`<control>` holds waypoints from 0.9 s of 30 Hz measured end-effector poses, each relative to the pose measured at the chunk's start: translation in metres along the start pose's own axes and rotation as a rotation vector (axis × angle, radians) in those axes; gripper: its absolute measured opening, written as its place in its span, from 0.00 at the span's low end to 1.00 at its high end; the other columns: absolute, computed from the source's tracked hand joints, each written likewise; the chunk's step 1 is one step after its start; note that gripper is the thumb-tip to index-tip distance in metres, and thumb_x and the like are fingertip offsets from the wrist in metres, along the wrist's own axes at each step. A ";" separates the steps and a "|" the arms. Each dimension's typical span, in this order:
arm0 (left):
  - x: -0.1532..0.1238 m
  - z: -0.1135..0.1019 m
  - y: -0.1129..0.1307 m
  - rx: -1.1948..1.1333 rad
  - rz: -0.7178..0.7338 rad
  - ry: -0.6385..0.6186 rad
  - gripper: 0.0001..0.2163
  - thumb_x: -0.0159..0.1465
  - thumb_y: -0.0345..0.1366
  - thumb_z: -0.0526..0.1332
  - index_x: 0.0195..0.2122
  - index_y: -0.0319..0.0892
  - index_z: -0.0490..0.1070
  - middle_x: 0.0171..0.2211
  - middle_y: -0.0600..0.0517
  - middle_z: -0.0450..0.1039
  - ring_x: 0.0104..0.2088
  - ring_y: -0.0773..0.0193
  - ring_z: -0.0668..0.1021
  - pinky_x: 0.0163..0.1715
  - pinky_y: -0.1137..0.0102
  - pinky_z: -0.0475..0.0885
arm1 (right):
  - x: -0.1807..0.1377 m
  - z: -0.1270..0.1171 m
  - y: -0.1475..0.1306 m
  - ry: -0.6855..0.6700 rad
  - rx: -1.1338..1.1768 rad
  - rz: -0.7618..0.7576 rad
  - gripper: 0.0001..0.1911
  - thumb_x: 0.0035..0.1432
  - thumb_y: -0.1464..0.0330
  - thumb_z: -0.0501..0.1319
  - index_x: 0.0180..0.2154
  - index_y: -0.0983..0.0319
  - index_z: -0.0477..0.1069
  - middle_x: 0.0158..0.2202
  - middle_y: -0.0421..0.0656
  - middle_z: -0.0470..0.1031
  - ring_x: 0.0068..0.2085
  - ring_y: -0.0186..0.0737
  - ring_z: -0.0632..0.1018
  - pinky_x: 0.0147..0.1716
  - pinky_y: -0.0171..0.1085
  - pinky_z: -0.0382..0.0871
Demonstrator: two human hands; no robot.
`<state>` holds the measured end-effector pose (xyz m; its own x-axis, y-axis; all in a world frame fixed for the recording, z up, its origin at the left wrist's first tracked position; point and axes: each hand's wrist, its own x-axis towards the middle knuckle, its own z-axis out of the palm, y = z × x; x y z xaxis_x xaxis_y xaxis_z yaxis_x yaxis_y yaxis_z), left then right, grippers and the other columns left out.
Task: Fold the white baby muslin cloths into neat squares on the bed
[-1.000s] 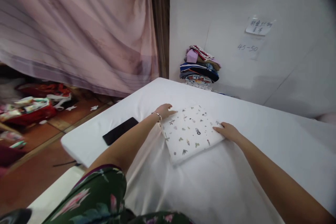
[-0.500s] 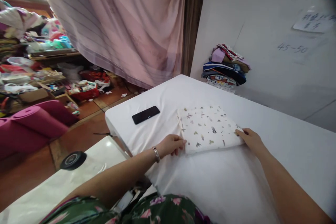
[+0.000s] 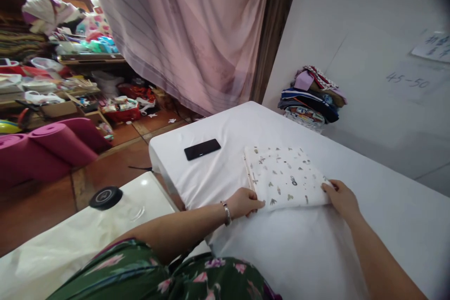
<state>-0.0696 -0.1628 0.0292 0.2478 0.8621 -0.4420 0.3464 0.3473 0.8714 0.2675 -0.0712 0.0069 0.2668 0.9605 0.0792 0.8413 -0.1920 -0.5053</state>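
A folded white cloth (image 3: 286, 176) with small printed motifs lies flat on the white-covered table (image 3: 225, 126). My left hand (image 3: 248, 201), with a bracelet at the wrist, pinches the cloth's near left corner between thumb and fingers. At the near right corner, my right hand (image 3: 339, 194) grips the edge, thumb on top and fingers partly hidden beneath. The cloth's near edge runs between both hands. A black phone (image 3: 202, 149) rests on the table to the left of the cloth.
Beside the table, a cream surface (image 3: 147, 225) carries a round black object (image 3: 106, 197). Folded clothes (image 3: 312, 96) are stacked against the wall. A pink curtain (image 3: 197, 33) hangs behind. Rolled pink mats (image 3: 59, 143) and cluttered boxes (image 3: 58, 108) stand at left.
My left hand has moved slightly right and now sits further over the cloth's near left corner. My right hand stays at its corner. The camera view has shifted a little.
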 end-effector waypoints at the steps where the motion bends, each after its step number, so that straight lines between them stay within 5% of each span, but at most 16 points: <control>1: 0.000 0.000 0.000 -0.026 -0.008 -0.011 0.17 0.49 0.47 0.64 0.15 0.41 0.62 0.12 0.58 0.61 0.13 0.73 0.62 0.15 0.75 0.56 | -0.001 0.000 -0.005 0.034 -0.049 -0.053 0.28 0.49 0.54 0.51 0.46 0.65 0.68 0.43 0.52 0.72 0.41 0.50 0.73 0.40 0.45 0.65; 5: -0.002 -0.008 0.003 -0.111 -0.026 -0.022 0.15 0.51 0.45 0.63 0.17 0.40 0.64 0.15 0.57 0.64 0.13 0.74 0.62 0.14 0.76 0.55 | -0.016 0.009 -0.040 0.122 -0.030 -0.351 0.27 0.54 0.55 0.49 0.51 0.64 0.64 0.53 0.51 0.65 0.53 0.48 0.66 0.50 0.44 0.61; 9: 0.009 -0.022 0.009 -0.165 -0.022 0.049 0.12 0.52 0.42 0.62 0.20 0.40 0.63 0.17 0.57 0.64 0.14 0.74 0.63 0.14 0.76 0.55 | -0.034 0.032 -0.072 -0.032 -0.050 -0.547 0.26 0.57 0.55 0.48 0.51 0.63 0.65 0.58 0.50 0.61 0.59 0.46 0.60 0.56 0.46 0.53; 20: 0.079 -0.060 0.027 -0.099 0.039 0.295 0.08 0.55 0.38 0.61 0.29 0.39 0.65 0.16 0.58 0.62 0.16 0.72 0.65 0.15 0.77 0.58 | -0.042 0.055 -0.070 -0.088 -0.145 -0.529 0.25 0.59 0.55 0.45 0.50 0.61 0.66 0.58 0.48 0.60 0.61 0.46 0.57 0.57 0.50 0.47; 27: 0.099 -0.070 0.021 0.109 0.166 0.541 0.07 0.53 0.37 0.62 0.32 0.41 0.68 0.30 0.53 0.73 0.32 0.65 0.74 0.31 0.74 0.67 | -0.044 0.057 -0.071 -0.066 -0.162 -0.532 0.25 0.59 0.55 0.45 0.50 0.61 0.66 0.58 0.48 0.61 0.60 0.46 0.58 0.57 0.50 0.48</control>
<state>-0.1013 -0.0446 0.0187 -0.1815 0.9778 -0.1050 0.4406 0.1763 0.8803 0.1688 -0.0880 -0.0096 -0.2395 0.9432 0.2302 0.9150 0.2986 -0.2713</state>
